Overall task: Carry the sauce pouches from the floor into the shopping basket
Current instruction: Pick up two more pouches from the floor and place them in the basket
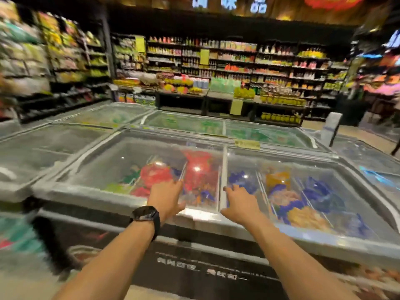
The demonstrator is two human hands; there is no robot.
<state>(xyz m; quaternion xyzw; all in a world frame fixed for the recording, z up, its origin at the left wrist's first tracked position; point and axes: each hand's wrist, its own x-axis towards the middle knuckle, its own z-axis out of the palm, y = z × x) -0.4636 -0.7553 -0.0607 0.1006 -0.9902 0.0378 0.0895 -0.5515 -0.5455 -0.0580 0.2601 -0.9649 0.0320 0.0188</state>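
Left hand (pixel 167 197) stretched forward, fingers straight and spread, thumb out, nothing held; black wristwatch (pixel 146 214) on its wrist. Right hand (pixel 240 202) in the same pose, fingers loosely spread, nothing held.

Head view, the only one: both hands are over the near edge of the long grey chest freezer with clear glass lids (pixel 121 192). The left hand is just left of the freezer's white lid divider bar (pixel 223 176), the right hand just right of it. Cannot tell if the palms touch the glass or hover above it.

Under the freezer glass: red packets (pixel 158 174) ahead of the left hand, blue packets (pixel 318 189) and orange-yellow packets (pixel 307 217) right of the right hand. Print unreadable, blur plus glare. Small yellow label (pixel 247 144) on the freezer's far rail, text illegible.

Behind the freezer are dark store shelves of bottles and jars (pixel 238 61), blurred. The freezer's black front panel with white lettering (pixel 194 267) is smeared.

The floor at the freezer's foot is mostly cut off by the frame bottom and hidden by the forearms. Cannot tell where the sauce pouches or shopping basket are.
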